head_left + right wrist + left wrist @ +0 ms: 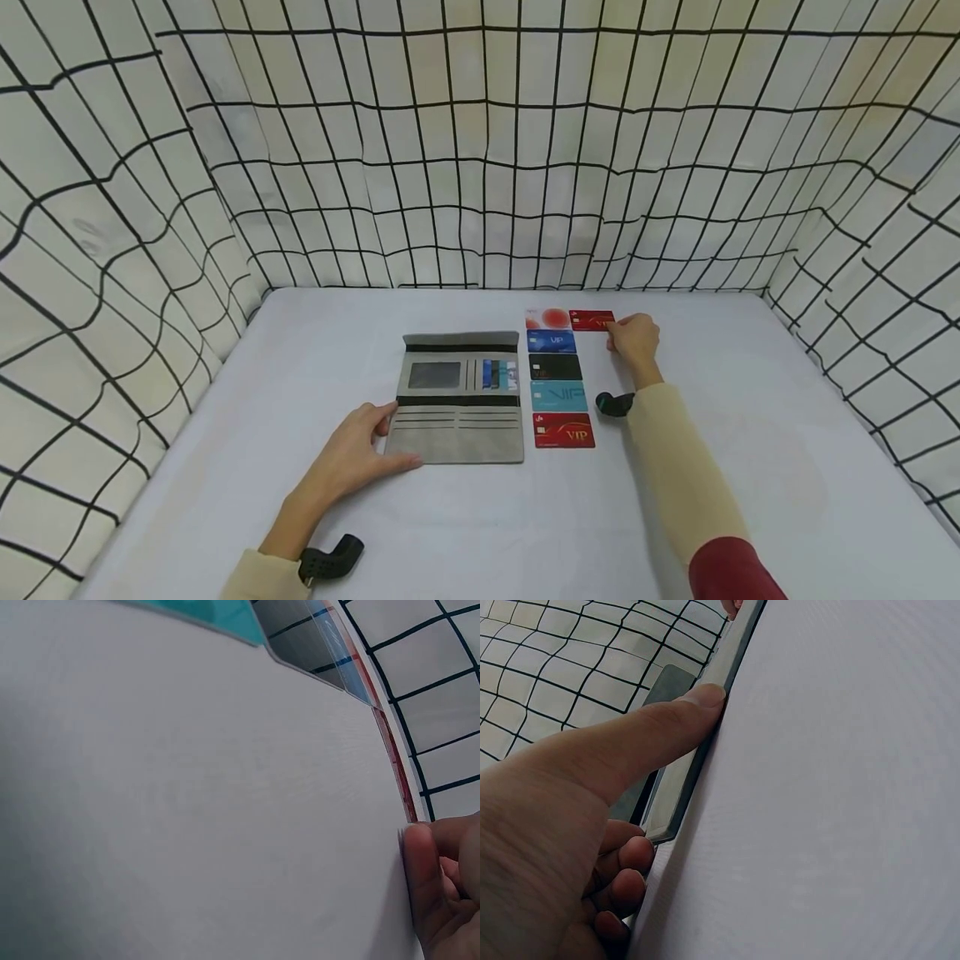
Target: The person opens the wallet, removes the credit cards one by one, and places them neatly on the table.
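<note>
The head view looks forward and down over the tabletop [480, 533], far enough back to take in the netted wall [495, 183]; the left wrist view, close and tilted, faces along the near edge of the grey wallet [456, 402]; it shares that edge and the left hand [352, 454] with the head view; the right wrist view skims low and aslant over the tabletop toward the right hand [636, 342], which the head view also shows.

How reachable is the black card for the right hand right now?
Likely yes: nothing covers the black card, and bare white table lies between it and the right hand. That hand would probably have to leave the far red card first.
</note>
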A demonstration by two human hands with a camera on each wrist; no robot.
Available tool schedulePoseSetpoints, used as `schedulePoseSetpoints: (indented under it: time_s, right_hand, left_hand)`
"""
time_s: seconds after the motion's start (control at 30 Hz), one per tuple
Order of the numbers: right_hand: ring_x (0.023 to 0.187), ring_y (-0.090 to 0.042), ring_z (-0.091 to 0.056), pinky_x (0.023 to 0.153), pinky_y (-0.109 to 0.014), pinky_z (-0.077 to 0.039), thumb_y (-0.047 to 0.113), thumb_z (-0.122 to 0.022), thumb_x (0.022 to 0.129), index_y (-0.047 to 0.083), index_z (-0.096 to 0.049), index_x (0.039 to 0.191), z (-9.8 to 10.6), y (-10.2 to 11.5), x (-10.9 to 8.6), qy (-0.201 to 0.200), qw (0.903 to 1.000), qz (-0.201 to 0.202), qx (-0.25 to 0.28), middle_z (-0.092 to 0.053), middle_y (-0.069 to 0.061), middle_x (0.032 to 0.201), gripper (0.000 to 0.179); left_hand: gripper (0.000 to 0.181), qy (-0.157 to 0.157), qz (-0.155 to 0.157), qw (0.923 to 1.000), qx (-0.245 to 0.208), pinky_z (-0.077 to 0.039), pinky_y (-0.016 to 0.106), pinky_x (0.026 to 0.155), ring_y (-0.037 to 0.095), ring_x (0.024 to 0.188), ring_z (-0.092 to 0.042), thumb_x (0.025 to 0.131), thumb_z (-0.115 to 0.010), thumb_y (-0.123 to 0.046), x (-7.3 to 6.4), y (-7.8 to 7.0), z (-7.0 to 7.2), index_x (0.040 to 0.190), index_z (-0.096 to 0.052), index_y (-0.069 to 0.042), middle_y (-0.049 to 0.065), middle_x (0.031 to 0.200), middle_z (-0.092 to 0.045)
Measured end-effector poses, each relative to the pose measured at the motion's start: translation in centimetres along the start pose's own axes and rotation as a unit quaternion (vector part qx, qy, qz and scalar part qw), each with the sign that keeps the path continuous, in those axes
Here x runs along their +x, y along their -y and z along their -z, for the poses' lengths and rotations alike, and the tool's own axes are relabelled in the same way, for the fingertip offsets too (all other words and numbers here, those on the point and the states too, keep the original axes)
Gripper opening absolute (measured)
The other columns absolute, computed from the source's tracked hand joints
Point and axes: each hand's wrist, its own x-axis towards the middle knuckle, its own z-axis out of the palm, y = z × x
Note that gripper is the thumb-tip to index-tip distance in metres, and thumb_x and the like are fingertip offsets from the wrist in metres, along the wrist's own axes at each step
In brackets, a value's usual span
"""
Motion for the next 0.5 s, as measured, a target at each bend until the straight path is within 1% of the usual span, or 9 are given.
schedulePoseSetpoints:
  time_s: [0.17, 0.37, 0.43, 0.5]
  right_hand:
    - [0.052, -0.005, -0.059, 0.065, -0.021, -0.046, 0.028, -0.056, 0.102, -0.004, -0.064, 0.118, 0.27, 0.26, 0.07, 0.011, 0.9999, 0.004, 0.006, -0.062, 0.001, 0.065, 0.037]
    - [0.054, -0.006, -0.059, 0.078, -0.029, -0.046, 0.031, -0.052, 0.103, -0.006, -0.062, 0.122, 0.31, -0.08, 0.01, 0.006, 0.9996, 0.025, 0.014, -0.062, 0.004, 0.060, 0.043]
    - [0.056, -0.007, -0.058, 0.081, -0.031, -0.046, 0.033, -0.051, 0.103, -0.005, -0.060, 0.125, 0.25, -0.29, -0.09, 0.005, 0.9996, 0.023, 0.017, -0.061, 0.004, 0.061, 0.044]
    - [0.058, -0.008, -0.058, 0.081, -0.031, -0.045, 0.034, -0.051, 0.103, -0.004, -0.058, 0.127, 0.21, -0.51, -0.30, 0.004, 0.9995, 0.018, 0.024, -0.061, 0.003, 0.064, 0.045]
  left_hand:
    - [0.097, -0.005, -0.004, 1.0000, -0.001, -0.036, 0.029, 0.075, 0.014, 0.086, -0.044, 0.069, -0.085, -0.058, 0.01, 0.15, 0.19, 0.140, -0.055, 0.001, 0.000, 0.093, -0.049]
    - [0.097, -0.003, -0.003, 1.0000, -0.003, -0.036, 0.029, 0.075, 0.014, 0.086, -0.043, 0.069, -0.085, -0.058, 0.07, 0.25, 0.14, 0.140, -0.055, 0.000, 0.000, 0.092, -0.048]
    - [0.097, 0.001, -0.001, 1.0000, -0.004, -0.036, 0.029, 0.075, 0.014, 0.086, -0.043, 0.069, -0.085, -0.058, 0.07, 0.21, 0.06, 0.141, -0.054, 0.000, 0.000, 0.093, -0.049]
    - [0.098, 0.004, 0.002, 1.0000, -0.005, -0.036, 0.029, 0.074, 0.015, 0.086, -0.043, 0.069, -0.085, -0.058, 0.06, 0.16, -0.03, 0.141, -0.054, 0.000, 0.000, 0.093, -0.049]
